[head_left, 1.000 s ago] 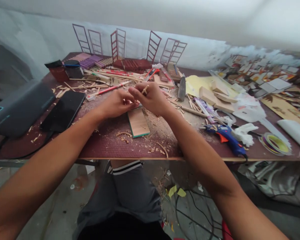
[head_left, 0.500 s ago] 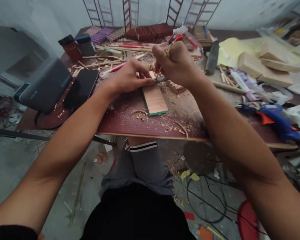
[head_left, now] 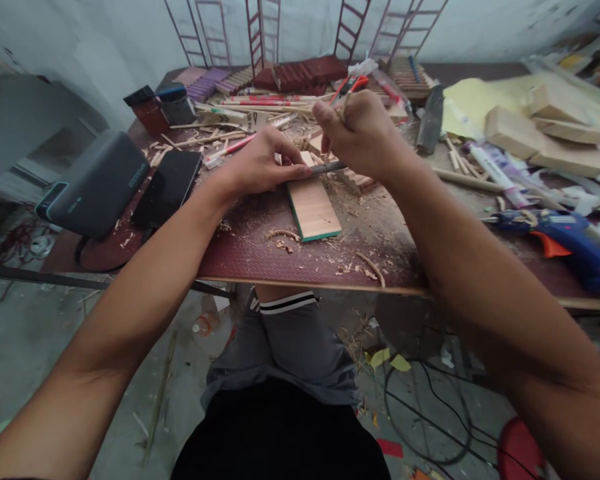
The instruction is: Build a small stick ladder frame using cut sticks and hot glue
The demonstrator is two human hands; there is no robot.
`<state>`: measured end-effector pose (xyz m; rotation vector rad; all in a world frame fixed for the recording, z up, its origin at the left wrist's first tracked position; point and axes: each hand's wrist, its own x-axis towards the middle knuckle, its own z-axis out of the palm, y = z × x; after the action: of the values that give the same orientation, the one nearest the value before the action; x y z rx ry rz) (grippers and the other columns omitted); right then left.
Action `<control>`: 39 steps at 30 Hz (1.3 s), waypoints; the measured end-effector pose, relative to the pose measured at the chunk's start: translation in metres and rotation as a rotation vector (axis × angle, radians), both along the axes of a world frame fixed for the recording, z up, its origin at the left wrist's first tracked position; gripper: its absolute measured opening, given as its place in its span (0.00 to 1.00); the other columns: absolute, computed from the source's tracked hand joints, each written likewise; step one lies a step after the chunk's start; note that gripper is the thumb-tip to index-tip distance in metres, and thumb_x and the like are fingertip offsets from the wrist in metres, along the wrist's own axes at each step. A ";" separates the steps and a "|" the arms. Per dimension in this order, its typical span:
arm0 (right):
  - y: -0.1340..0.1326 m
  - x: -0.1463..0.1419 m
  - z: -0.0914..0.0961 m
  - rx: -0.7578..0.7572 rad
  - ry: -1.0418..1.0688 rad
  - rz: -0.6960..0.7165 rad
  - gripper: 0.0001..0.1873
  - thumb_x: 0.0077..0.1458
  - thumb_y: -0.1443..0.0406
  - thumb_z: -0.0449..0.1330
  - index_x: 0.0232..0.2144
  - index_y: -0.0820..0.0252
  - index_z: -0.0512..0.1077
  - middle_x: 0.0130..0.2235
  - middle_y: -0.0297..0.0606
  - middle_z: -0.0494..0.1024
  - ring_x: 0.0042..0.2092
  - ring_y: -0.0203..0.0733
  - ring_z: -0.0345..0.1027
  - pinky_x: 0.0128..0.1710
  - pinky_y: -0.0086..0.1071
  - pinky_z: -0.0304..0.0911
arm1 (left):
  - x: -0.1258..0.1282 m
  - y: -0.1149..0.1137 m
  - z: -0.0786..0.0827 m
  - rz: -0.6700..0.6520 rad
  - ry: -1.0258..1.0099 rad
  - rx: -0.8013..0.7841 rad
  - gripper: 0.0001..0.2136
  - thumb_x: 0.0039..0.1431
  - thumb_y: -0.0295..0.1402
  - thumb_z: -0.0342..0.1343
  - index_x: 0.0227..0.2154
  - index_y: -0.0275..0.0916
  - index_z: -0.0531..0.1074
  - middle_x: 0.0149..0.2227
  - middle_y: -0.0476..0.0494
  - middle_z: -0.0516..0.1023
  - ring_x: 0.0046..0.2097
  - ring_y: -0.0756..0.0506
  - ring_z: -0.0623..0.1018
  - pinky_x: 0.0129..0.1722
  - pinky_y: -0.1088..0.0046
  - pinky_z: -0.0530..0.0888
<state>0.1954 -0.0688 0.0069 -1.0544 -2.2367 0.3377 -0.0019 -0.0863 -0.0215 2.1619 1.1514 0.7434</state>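
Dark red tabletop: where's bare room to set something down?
Nearly bare: the front strip between left forearm and flat green-edged wooden block, barring wood shavings. Crowded: beyond the left hand, with thin wooden sticks; right, around the blue glue gun.

On the tabletop [head_left: 250,257], near the front edge, a board [head_left: 316,210]; over its far part, between left grip [head_left: 275,160] and right grip [head_left: 363,137], a blade [head_left: 327,168]. Left of the board, a phone [head_left: 167,187]; just beyond, a power bank [head_left: 97,183]; behind these, 2 jars [head_left: 149,112] side by side. Farther back at center, slatted pieces [head_left: 300,75], with ladder frames [head_left: 353,28] before the wall [head_left: 310,27]. At right, a glue gun [head_left: 575,243]; behind it, wood blocks [head_left: 515,133], partly over a paper sheet [head_left: 473,100]. On the floor [head_left: 115,400], a bottle [head_left: 206,325] at left, looped cable [head_left: 425,455] at right.
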 end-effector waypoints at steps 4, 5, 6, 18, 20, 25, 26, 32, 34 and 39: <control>-0.003 -0.002 0.003 -0.049 -0.014 -0.004 0.32 0.73 0.55 0.47 0.21 0.66 0.72 0.20 0.31 0.70 0.26 0.28 0.63 0.34 0.29 0.58 | 0.000 -0.002 0.002 -0.009 -0.001 0.008 0.15 0.60 0.42 0.64 0.31 0.33 0.80 0.23 0.47 0.69 0.30 0.50 0.67 0.31 0.71 0.63; -0.003 -0.002 0.004 -0.049 -0.035 -0.011 0.33 0.73 0.54 0.46 0.21 0.66 0.72 0.21 0.32 0.71 0.28 0.27 0.64 0.36 0.29 0.58 | 0.000 -0.003 0.002 -0.012 -0.006 0.008 0.14 0.60 0.42 0.64 0.31 0.33 0.80 0.23 0.47 0.69 0.30 0.50 0.67 0.31 0.71 0.63; -0.003 -0.002 0.004 -0.047 -0.059 -0.024 0.34 0.73 0.52 0.45 0.20 0.66 0.71 0.22 0.32 0.72 0.29 0.27 0.65 0.37 0.30 0.58 | 0.001 -0.003 0.002 -0.013 -0.013 0.003 0.14 0.60 0.41 0.64 0.31 0.33 0.80 0.23 0.47 0.70 0.30 0.50 0.67 0.31 0.71 0.63; -0.001 0.001 0.001 -0.062 -0.002 -0.013 0.34 0.68 0.45 0.49 0.16 0.57 0.65 0.17 0.35 0.62 0.25 0.37 0.59 0.31 0.36 0.57 | -0.001 0.003 -0.006 -0.101 -0.089 0.018 0.12 0.62 0.41 0.62 0.33 0.37 0.82 0.30 0.44 0.80 0.31 0.48 0.73 0.31 0.70 0.68; -0.003 0.002 0.001 -0.083 -0.001 -0.016 0.34 0.69 0.45 0.48 0.16 0.58 0.65 0.17 0.34 0.63 0.24 0.36 0.58 0.30 0.36 0.54 | 0.001 0.002 -0.006 -0.103 -0.106 0.011 0.11 0.61 0.41 0.63 0.33 0.37 0.83 0.31 0.43 0.82 0.32 0.48 0.74 0.32 0.70 0.68; -0.002 0.005 0.001 -0.094 -0.041 -0.109 0.34 0.69 0.48 0.49 0.16 0.59 0.66 0.16 0.33 0.61 0.23 0.35 0.56 0.29 0.36 0.49 | 0.004 0.000 -0.004 -0.100 -0.147 -0.045 0.11 0.61 0.40 0.63 0.31 0.37 0.82 0.29 0.44 0.81 0.29 0.50 0.72 0.30 0.71 0.67; -0.002 0.006 0.001 -0.099 -0.047 -0.115 0.33 0.70 0.50 0.49 0.16 0.59 0.66 0.16 0.32 0.61 0.23 0.35 0.56 0.29 0.36 0.49 | 0.005 -0.001 -0.004 -0.100 -0.149 -0.048 0.11 0.61 0.40 0.63 0.31 0.37 0.81 0.28 0.45 0.80 0.28 0.50 0.71 0.29 0.71 0.67; -0.002 0.009 0.002 -0.104 -0.055 -0.041 0.31 0.70 0.54 0.49 0.17 0.59 0.66 0.18 0.33 0.65 0.25 0.35 0.60 0.31 0.36 0.52 | 0.006 0.000 -0.006 -0.119 -0.160 -0.039 0.12 0.61 0.40 0.61 0.32 0.35 0.81 0.29 0.44 0.80 0.29 0.50 0.71 0.29 0.72 0.66; -0.003 0.008 0.002 -0.096 -0.065 -0.068 0.31 0.70 0.55 0.49 0.15 0.59 0.65 0.17 0.33 0.63 0.24 0.35 0.58 0.30 0.36 0.50 | 0.007 0.001 -0.008 -0.115 -0.155 -0.024 0.12 0.61 0.40 0.61 0.32 0.35 0.81 0.30 0.43 0.81 0.31 0.50 0.72 0.31 0.72 0.67; -0.003 0.004 -0.002 -0.120 -0.006 0.012 0.30 0.71 0.55 0.48 0.18 0.60 0.67 0.21 0.34 0.68 0.25 0.34 0.59 0.31 0.35 0.51 | 0.008 0.002 -0.011 -0.091 -0.150 -0.015 0.12 0.61 0.40 0.60 0.32 0.35 0.81 0.30 0.44 0.80 0.31 0.50 0.71 0.32 0.72 0.67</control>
<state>0.1991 -0.0718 0.0054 -1.1062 -2.2522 0.4798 0.0065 -0.0847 -0.0324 2.0926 0.9724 0.8374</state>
